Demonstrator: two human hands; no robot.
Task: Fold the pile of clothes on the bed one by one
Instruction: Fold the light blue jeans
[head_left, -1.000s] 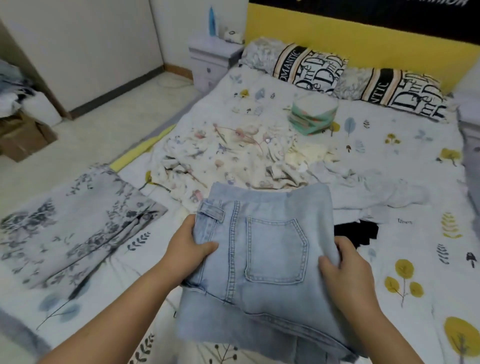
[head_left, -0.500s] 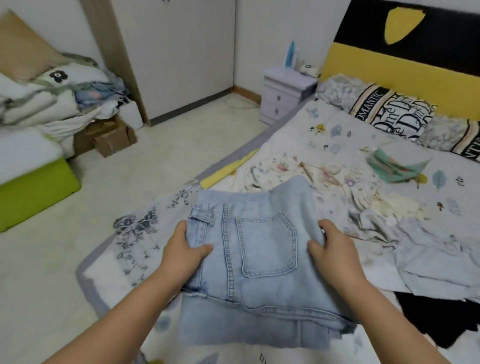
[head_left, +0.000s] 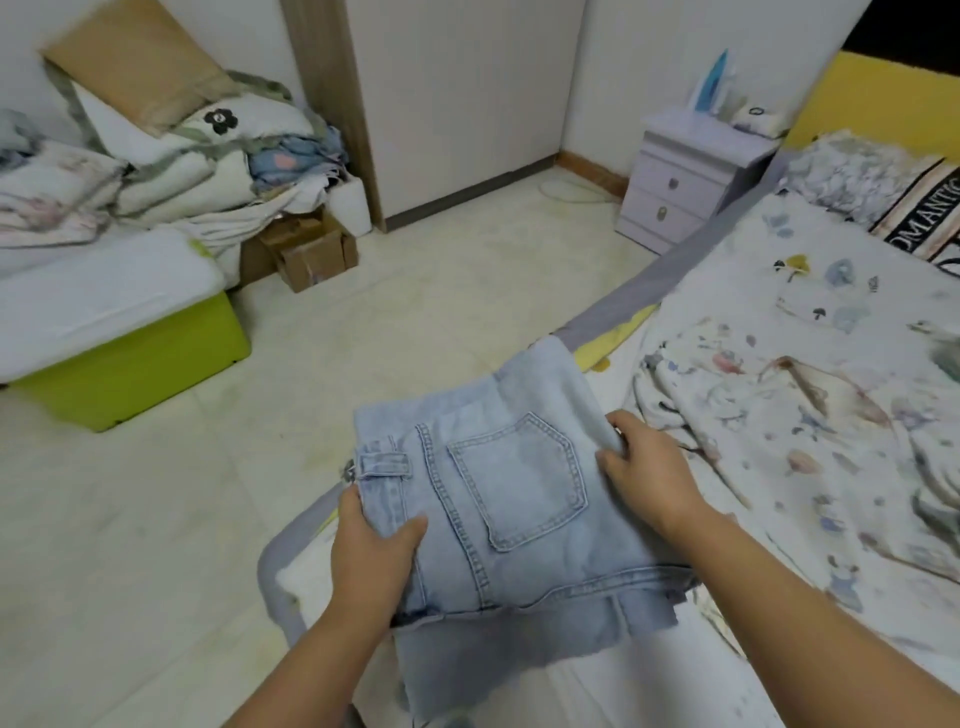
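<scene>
Hands reach forward from extended forearms, holding folded light-blue denim shorts (head_left: 514, 499) above the bed's (head_left: 810, 415) near corner. Left hand (head_left: 371, 551) pinches the waistband side, thumb on top; right hand's (head_left: 649, 473) grip clasps the opposite edge.

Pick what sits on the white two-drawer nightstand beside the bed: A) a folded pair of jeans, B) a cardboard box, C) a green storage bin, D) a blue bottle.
D: a tall blue bottle stands on top of the white two-drawer nightstand; the folded light-blue denim shorts are in the hands, and the cardboard box and lime-green storage bin are on the floor.
</scene>
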